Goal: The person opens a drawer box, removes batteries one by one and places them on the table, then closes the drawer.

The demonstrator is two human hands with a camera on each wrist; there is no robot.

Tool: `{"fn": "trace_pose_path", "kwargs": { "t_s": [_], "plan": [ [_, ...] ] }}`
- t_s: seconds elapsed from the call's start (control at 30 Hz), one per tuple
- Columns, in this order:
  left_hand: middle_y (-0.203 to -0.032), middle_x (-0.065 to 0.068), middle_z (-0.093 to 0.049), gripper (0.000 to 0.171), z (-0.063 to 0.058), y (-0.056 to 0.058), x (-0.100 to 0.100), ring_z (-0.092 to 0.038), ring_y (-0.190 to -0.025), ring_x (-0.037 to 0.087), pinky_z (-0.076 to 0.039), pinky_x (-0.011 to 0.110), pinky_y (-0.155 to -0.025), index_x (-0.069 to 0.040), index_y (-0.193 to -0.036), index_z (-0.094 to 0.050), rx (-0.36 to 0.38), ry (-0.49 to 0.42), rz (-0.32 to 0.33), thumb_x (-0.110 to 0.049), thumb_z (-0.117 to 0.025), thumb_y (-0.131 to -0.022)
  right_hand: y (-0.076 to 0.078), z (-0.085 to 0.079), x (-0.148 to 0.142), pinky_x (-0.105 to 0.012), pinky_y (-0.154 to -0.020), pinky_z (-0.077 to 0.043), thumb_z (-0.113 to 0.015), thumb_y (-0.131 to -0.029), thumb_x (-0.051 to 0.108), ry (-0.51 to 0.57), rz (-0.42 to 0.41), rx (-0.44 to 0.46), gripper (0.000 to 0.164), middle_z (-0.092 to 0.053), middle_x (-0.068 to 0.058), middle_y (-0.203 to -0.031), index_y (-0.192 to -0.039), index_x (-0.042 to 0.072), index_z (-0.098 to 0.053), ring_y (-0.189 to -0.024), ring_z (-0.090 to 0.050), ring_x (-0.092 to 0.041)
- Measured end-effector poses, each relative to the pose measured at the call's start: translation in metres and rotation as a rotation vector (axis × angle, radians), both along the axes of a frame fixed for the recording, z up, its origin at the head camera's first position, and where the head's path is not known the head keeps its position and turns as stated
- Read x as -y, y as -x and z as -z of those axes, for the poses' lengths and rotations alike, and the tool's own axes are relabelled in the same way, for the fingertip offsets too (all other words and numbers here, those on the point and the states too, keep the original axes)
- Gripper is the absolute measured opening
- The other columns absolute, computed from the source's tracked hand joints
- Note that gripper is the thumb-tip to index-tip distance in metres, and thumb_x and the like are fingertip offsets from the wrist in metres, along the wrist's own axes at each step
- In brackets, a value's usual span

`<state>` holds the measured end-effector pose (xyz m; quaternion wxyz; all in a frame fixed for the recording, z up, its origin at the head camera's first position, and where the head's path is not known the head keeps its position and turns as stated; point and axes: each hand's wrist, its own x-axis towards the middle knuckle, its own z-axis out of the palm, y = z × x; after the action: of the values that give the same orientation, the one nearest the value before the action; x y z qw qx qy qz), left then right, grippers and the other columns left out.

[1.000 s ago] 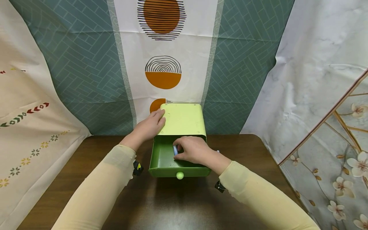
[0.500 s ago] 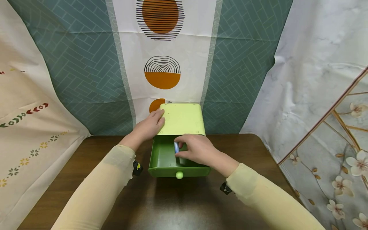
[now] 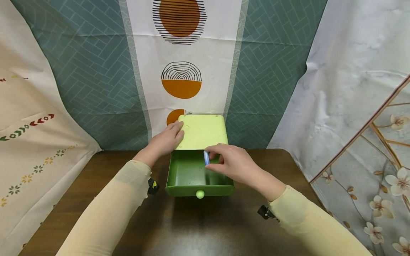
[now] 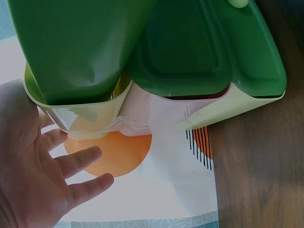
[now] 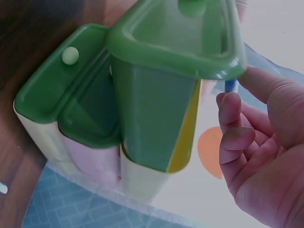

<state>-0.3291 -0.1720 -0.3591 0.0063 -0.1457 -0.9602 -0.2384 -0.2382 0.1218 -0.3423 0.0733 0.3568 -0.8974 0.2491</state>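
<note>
A small blue stick-shaped piece with a paler end (image 3: 206, 158) is pinched between the thumb and fingers of my right hand (image 3: 235, 161), over the right side of a pulled-out green drawer (image 3: 189, 170). In the right wrist view just a blue bit (image 5: 231, 85) of it shows; the drawer front hides the rest. My left hand (image 3: 164, 140) rests on the upper left edge of the pale green drawer cabinet (image 3: 205, 131). Its fingers (image 4: 83, 161) are spread and extended in the left wrist view. The drawer's visible inside is bare, with a round light green knob (image 3: 200, 194) on its front.
Beneath the open drawer sit two closed green drawers, a middle one (image 4: 185, 47) and a bottom one (image 4: 259, 57). The cabinet stands on a dark wooden table (image 3: 198, 227), close to a patterned cloth (image 3: 272, 71) hung behind. A small white item (image 5: 3, 188) lies on the table.
My right hand has risen from inside the drawer and moved right, carrying the small blue piece with it. My left hand has stayed on the cabinet's edge.
</note>
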Motion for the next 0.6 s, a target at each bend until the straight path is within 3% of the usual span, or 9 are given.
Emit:
{"fn": "trace_pose_path", "kwargs": {
  "t_s": [0.37,0.6],
  "plan": [
    [-0.185,0.012,-0.011,0.067,0.002,0.001,0.001,-0.012,-0.170,0.034,-0.020,0.057,-0.133,-0.013,-0.179,-0.019,-0.007,0.003,0.007,-0.044,-0.027,-0.120,-0.009,-0.004,-0.024,-0.033,-0.070,-0.054,-0.092,-0.094,0.025,0.039,0.039,-0.013,0.043,-0.070,0.017,-0.101,-0.133,0.018,-0.077,-0.075,-0.062,-0.004],
    [-0.185,0.012,-0.011,0.066,0.001,0.000,0.001,-0.012,-0.170,0.034,-0.020,0.059,-0.132,-0.013,-0.179,-0.019,-0.005,-0.005,0.012,-0.043,-0.027,-0.120,-0.012,-0.004,-0.045,-0.034,-0.072,-0.054,-0.091,-0.095,0.025,0.059,0.091,-0.013,0.048,-0.073,0.011,-0.105,-0.140,0.016,-0.075,-0.075,-0.062,-0.002]
  ]
}}
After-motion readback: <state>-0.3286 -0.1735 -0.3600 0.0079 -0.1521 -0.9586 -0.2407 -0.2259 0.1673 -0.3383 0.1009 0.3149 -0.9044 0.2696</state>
